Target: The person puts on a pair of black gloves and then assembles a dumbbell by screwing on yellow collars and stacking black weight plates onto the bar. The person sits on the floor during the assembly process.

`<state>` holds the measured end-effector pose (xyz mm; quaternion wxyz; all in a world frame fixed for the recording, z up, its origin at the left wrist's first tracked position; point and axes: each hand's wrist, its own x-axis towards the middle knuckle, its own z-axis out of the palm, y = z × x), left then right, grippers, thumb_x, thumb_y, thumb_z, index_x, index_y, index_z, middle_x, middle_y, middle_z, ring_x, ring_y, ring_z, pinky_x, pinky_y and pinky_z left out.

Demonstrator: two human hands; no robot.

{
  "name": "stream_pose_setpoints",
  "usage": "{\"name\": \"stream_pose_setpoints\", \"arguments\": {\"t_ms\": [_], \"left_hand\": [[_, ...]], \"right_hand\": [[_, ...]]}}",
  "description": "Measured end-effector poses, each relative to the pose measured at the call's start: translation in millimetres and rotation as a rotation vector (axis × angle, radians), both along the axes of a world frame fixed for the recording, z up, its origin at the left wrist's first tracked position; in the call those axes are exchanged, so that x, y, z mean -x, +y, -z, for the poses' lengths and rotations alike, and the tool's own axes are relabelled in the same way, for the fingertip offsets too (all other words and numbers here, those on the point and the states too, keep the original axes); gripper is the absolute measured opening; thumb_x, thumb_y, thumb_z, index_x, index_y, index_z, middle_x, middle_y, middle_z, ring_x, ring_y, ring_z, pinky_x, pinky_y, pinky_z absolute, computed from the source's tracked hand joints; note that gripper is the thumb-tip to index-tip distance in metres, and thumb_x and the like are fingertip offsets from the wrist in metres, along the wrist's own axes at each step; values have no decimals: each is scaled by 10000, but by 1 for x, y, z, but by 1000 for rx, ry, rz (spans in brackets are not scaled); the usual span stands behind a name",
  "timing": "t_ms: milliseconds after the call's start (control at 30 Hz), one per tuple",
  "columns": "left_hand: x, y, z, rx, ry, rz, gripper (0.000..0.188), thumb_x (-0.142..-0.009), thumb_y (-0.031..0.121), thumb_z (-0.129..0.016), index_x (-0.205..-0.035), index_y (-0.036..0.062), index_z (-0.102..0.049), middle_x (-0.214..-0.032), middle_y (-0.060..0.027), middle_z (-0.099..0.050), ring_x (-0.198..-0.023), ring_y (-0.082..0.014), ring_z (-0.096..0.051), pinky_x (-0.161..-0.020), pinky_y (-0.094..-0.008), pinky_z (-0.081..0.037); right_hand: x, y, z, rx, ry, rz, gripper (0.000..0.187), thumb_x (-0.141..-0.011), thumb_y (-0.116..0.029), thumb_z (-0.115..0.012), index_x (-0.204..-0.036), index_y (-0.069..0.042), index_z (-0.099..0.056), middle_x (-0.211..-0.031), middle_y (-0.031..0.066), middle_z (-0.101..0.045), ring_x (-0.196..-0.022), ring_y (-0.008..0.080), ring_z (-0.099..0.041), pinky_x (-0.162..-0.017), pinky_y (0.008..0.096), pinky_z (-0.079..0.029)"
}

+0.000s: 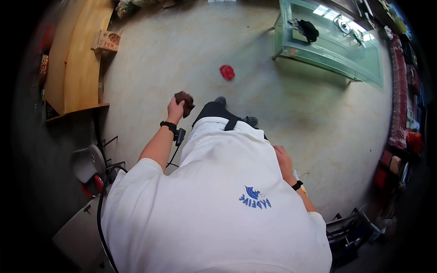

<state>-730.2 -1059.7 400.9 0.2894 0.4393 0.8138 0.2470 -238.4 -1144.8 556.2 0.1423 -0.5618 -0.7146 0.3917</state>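
Note:
My left hand [176, 110] is closed around a crumpled dark brown cloth [184, 103], held out at the left of my body. A black band with a small box hangs at that wrist. Close against the right side of my white shirt is my right hand [283, 160]; its fingers are mostly hidden, so I cannot tell what they do. On the floor ahead of my feet lies a red crumpled thing [227, 72], slightly blurred, perhaps a bag or cloth.
At the far left stands a wooden table [82, 59] with a printed carton [107, 41] beside its edge. A glass-topped table [323, 45] at the far right bears a black bundle [307, 31]. A grey-backed chair [88, 164] is at left, a dark folded frame [353, 232] at lower right.

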Motion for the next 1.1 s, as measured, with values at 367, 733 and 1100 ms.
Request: {"name": "stream_pose_setpoints", "arguments": {"t_ms": [367, 733, 1100], "left_hand": [[86, -4, 26, 70, 12, -157, 316, -858, 160, -690, -1122, 21, -585, -1084, -238, -678, -1060, -426, -632, -888, -470, -506], [175, 50, 47, 87, -458, -409, 173, -772, -33, -552, -927, 30, -594, -801, -146, -667, -666, -249, -654, -577, -371, -523], [234, 45, 100, -60, -95, -735, 249, -899, 204, -659, -1065, 32, -586, -1002, -164, -676, -934, -312, -638, -815, -414, -509]], "right_hand": [[25, 77, -25, 101, -95, -73, 106, -882, -115, -666, -888, -9, -662, -829, 126, -680, -753, 279, -667, -662, 346, -515], [214, 362, -139, -494, -412, -488, 90, -867, -132, -640, -849, -46, -619, -917, 158, -626, -869, 368, -613, -735, 462, -492], [612, 382, -396, -1610, 489, -1814, 108, -815, -93, -656, -862, 2, -632, -882, 104, -633, -827, 249, -634, -784, 368, -548]]}}
